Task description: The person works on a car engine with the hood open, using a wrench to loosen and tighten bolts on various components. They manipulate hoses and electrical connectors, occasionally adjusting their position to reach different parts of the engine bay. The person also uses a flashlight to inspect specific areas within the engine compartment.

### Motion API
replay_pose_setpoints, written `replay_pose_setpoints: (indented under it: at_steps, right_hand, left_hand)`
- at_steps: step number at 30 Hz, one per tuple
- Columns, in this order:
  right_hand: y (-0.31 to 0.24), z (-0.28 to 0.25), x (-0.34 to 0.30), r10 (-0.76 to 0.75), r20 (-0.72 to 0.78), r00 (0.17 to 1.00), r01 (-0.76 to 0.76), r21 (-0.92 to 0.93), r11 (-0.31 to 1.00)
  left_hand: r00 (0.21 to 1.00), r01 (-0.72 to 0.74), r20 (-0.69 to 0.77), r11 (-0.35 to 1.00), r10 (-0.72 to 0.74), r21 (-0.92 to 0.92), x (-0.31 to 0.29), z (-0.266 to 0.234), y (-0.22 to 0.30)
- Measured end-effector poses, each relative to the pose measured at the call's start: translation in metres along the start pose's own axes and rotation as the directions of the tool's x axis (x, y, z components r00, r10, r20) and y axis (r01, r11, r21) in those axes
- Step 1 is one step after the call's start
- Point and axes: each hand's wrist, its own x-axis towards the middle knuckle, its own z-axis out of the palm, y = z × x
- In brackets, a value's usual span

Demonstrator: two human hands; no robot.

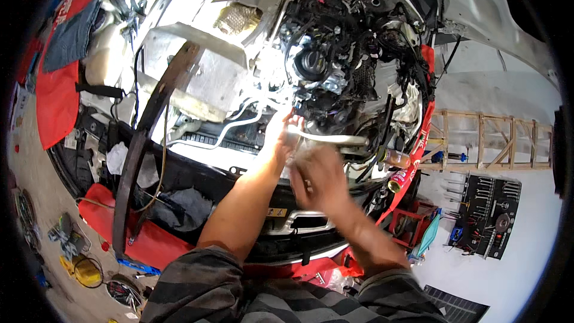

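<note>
Both my hands reach into an opened car engine bay. My left hand (281, 139) is closed at the front of the engine (314, 63), its fingers curled round one end of a pale metal pipe (338, 140); strong light washes out its fingertips. Just below that pipe is my right hand (320, 174), smeared by motion. Its fingers look bent, but whether they hold anything is hidden. A thin silver bent pipe (230, 124) runs left from beside my left hand, over the front crossmember.
A dark beam (142, 137) leans across the left side of the bay. Red covers (57, 104) drape the fenders. Cans (394, 158) stand at the right edge. A wooden ladder (481, 137) and a tool board (493, 215) are at right; tools and cables lie on the left floor.
</note>
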Motion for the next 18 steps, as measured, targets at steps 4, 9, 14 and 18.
replay_pose_setpoints:
  at_steps: [4,9,14,18]
  right_hand:
    - [0.005,0.044,-0.048,0.934,0.09,0.345,-0.621,0.768,0.155]
    - [0.061,0.071,-0.025,0.746,0.661,0.088,-0.048,0.75,-0.659]
    - [0.072,0.101,-0.032,0.749,0.663,-0.02,0.029,0.749,-0.662]
    - [0.044,0.091,-0.019,0.969,0.225,0.097,-0.393,0.904,-0.171]
  left_hand:
    - [0.992,-0.091,0.113,0.965,0.064,0.245,0.003,0.006,0.001]
    - [0.976,-0.216,0.097,0.858,0.193,0.466,-0.008,0.017,-0.003]
    - [0.97,-0.233,0.055,0.849,0.236,0.473,-0.003,0.012,0.003]
    - [0.996,-0.082,0.014,0.92,0.083,0.384,-0.011,0.02,0.001]
